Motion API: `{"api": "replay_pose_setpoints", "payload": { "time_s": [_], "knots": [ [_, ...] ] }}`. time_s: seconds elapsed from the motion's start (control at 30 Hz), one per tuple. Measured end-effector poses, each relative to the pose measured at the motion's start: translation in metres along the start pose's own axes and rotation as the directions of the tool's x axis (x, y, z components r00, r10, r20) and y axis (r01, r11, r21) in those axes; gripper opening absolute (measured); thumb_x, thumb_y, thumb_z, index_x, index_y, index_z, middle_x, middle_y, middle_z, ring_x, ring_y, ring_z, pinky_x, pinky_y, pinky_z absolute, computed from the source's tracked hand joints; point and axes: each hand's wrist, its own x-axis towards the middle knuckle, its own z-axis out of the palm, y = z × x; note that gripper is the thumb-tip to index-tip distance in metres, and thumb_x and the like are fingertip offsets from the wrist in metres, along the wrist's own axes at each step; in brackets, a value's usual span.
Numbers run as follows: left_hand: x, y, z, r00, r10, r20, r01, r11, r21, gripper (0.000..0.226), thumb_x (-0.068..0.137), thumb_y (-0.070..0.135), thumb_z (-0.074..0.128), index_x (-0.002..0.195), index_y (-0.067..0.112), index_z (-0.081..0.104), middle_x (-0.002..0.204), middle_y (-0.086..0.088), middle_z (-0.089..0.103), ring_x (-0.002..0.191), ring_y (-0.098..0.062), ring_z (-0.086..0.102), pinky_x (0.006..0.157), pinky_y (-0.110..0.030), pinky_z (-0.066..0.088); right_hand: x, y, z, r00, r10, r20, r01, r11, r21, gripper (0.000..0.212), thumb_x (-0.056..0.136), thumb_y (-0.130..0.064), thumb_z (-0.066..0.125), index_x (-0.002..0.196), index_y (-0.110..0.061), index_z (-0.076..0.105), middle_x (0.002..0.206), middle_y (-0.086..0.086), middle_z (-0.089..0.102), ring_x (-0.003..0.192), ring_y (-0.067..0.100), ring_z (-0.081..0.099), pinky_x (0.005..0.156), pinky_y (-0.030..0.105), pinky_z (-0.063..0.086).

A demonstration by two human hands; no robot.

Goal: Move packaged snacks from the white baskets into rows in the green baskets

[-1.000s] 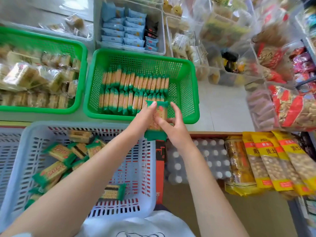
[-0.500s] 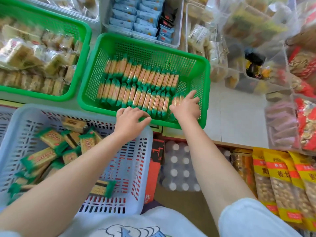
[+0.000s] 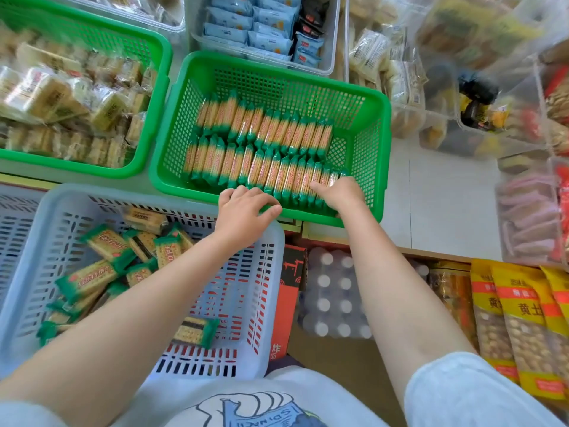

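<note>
Standing on edge in two rows inside the green basket [image 3: 374, 124], long axes running front to back, rows running left to right: snacks [image 3: 261, 149]. Tucking the last packs into the right end of the near row: right hand [image 3: 340, 195], fingers curled over the pack tops and pressing them, whether pinching one hard to tell. Resting at the near rim of that basket, just left of the right hand: left hand [image 3: 243, 208], fingers loosely curled, nothing visibly held, thumb stretched right along the rim. Lying loose and flat at mixed angles in the white basket [image 3: 271, 241] directly below and left of the left hand: more packs [image 3: 101, 263], one alone [image 3: 197, 331] near the front wall. Judging from this: left hand nearer the loose packs, so likely next to reach back and down; picked packs needing a turn onto edge, long axis front to back, to join the row's right end, where bare basket floor shows
</note>
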Motion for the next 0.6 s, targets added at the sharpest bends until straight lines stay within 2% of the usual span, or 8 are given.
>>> {"api": "replay_pose_setpoints", "payload": {
  "time_s": [0.07,0.17,0.23,0.3,0.37,0.43,0.5,0.6],
  "knots": [
    [0.001,0.000,0.001,1.000,0.006,0.001,-0.006,1.000,0.002,0.038,0.103,0.051,0.037,0.122,0.033,0.065,0.121,0.010,0.060,0.118,-0.016,0.045,0.106,-0.034,0.014,-0.005,0.004,-0.003,0.999,-0.041,-0.004,0.041,0.999,-0.014,0.089,0.090,-0.070,0.054,0.137,0.004,0.048,0.105,0.013,0.067,0.063,0.020,0.055,0.045,0.029,0.032],
    [0.001,-0.001,0.001,1.000,0.000,0.008,0.000,1.000,-0.002,0.039,0.103,0.051,0.036,0.124,0.033,0.064,0.122,0.009,0.060,0.119,-0.016,0.044,0.106,-0.035,0.013,-0.028,0.007,-0.016,0.996,-0.086,-0.033,0.082,0.991,-0.103,0.061,0.094,-0.066,0.049,0.106,-0.007,0.058,0.072,0.005,0.053,0.059,0.021,0.051,0.046,0.029,0.030],
    [0.002,-0.001,-0.002,1.000,0.001,0.031,0.000,1.000,-0.022,0.038,0.103,0.050,0.037,0.123,0.032,0.064,0.123,0.008,0.060,0.121,-0.016,0.044,0.107,-0.035,0.013,-0.052,0.009,-0.024,0.986,-0.125,-0.109,0.116,0.990,-0.081,0.053,0.096,-0.059,0.053,0.101,-0.007,0.056,0.080,0.005,0.056,0.075,0.028,0.058,0.054,0.030,0.036],
    [0.001,-0.002,-0.011,0.999,0.022,0.042,-0.016,0.990,-0.139,0.033,0.104,0.042,0.042,0.123,0.030,0.066,0.126,0.007,0.062,0.124,-0.017,0.046,0.109,-0.034,0.016,-0.082,0.011,-0.025,0.949,-0.224,-0.221,0.238,0.971,0.034,0.047,0.097,-0.047,0.057,0.118,-0.006,0.059,0.102,0.007,0.062,0.096,0.028,0.060,0.071,0.033,0.045],
    [-0.010,-0.009,-0.026,0.999,0.033,-0.014,-0.036,0.926,-0.375,0.027,0.104,0.030,0.049,0.122,0.023,0.067,0.125,0.006,0.063,0.125,-0.015,0.046,0.108,-0.034,0.026,-0.122,0.010,-0.018,0.892,-0.333,-0.305,0.397,0.901,0.175,0.032,0.097,-0.036,0.060,0.118,-0.012,0.064,0.105,0.005,0.064,0.093,0.020,0.059,0.074,0.030,0.044],
    [-0.035,-0.024,-0.041,0.987,0.009,-0.160,-0.082,0.885,-0.459,0.022,0.102,0.022,0.052,0.117,0.019,0.068,0.117,0.007,0.059,0.119,-0.012,0.045,0.100,-0.029,0.031,-0.161,0.005,-0.001,0.860,-0.385,-0.334,0.484,0.824,0.296,0.017,0.096,-0.029,0.061,0.105,-0.016,0.067,0.094,0.002,0.065,0.084,0.015,0.058,0.069,0.025,0.044],
    [-0.067,-0.054,-0.046,0.978,-0.058,-0.201,-0.035,0.902,-0.431,0.020,0.101,0.019,0.052,0.112,0.018,0.068,0.108,0.008,0.059,0.107,-0.013,0.048,0.092,-0.029,0.036,-0.189,-0.003,0.029,0.880,-0.391,-0.270,0.471,0.792,0.388,0.013,0.097,-0.030,0.061,0.100,-0.018,0.066,0.089,-0.003,0.065,0.081,0.008,0.058,0.069,0.021,0.045],
    [-0.118,-0.113,-0.041,0.948,-0.311,0.063,0.298,0.808,-0.509,0.019,0.101,0.020,0.049,0.106,0.024,0.067,0.100,0.007,0.068,0.083,-0.021,0.062,0.071,-0.037,0.050,-0.213,-0.018,0.096,0.927,-0.376,-0.013,0.343,0.831,0.437,0.020,0.098,-0.038,0.060,0.101,-0.019,0.065,0.090,-0.009,0.064,0.083,0.006,0.059,0.070,0.022,0.046]
  ]
}}
